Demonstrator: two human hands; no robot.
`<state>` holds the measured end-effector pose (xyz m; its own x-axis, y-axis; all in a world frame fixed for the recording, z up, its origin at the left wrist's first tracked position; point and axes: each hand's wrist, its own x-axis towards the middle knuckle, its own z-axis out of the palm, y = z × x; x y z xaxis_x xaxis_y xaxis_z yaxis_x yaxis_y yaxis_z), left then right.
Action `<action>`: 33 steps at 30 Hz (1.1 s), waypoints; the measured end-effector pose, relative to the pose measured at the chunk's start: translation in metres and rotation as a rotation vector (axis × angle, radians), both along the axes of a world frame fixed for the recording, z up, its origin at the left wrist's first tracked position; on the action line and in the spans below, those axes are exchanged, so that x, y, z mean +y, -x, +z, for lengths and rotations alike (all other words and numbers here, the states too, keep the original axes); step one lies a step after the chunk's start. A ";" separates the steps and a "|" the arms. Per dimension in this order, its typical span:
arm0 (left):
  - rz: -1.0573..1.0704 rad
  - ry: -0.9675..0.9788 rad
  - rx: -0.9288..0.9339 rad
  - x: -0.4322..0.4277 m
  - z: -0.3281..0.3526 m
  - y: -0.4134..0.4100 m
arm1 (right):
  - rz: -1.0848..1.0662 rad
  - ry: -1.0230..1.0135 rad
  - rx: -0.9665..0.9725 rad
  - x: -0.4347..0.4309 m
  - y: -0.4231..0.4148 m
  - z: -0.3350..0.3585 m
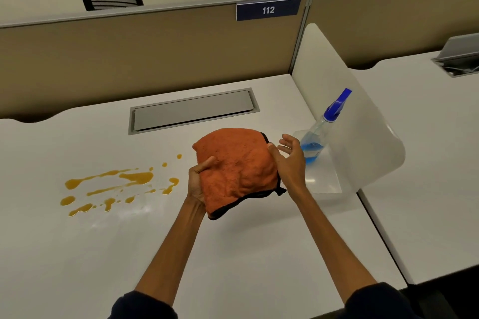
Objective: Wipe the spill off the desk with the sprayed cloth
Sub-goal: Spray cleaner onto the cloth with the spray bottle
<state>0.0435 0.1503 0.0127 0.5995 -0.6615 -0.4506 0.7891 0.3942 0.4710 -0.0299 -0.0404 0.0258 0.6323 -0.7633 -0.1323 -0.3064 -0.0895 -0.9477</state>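
Note:
An orange cloth (pixel 237 167) with a black hem is held up above the white desk (pixel 233 254), near its middle. My left hand (pixel 198 180) grips the cloth's left lower edge, thumb on top. My right hand (pixel 290 160) is at the cloth's right edge with its fingers spread; the thumb touches the cloth. An orange-yellow spill (pixel 119 185) lies in splashes and drops on the desk, left of the cloth. A clear spray bottle (pixel 320 134) with blue liquid and a blue trigger stands just right of my right hand.
A grey cable hatch (pixel 193 110) is set in the desk behind the cloth. A tan partition (pixel 145 59) with a sign reading 112 closes the back. A white curved side divider (pixel 363 142) stands on the right, with another desk (pixel 427 163) beyond it.

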 end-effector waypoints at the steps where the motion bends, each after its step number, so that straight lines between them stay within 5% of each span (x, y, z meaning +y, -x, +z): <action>1: 0.002 0.003 0.006 0.001 0.000 0.000 | -0.050 0.042 -0.014 -0.001 0.001 0.000; 9: -0.022 0.081 0.010 0.010 -0.009 -0.014 | -0.529 0.322 -0.090 -0.061 -0.008 0.027; 18: 0.032 0.036 0.020 0.002 -0.008 -0.016 | -0.407 0.200 -0.079 -0.092 -0.035 0.026; 33: 0.067 0.060 0.004 0.001 -0.015 -0.024 | -0.280 0.394 -0.302 -0.061 -0.026 0.079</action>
<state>0.0674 0.1509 -0.0027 0.6412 -0.6461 -0.4141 0.7622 0.4733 0.4417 -0.0042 -0.1017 0.1050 0.3645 -0.8621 0.3521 -0.0895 -0.4088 -0.9082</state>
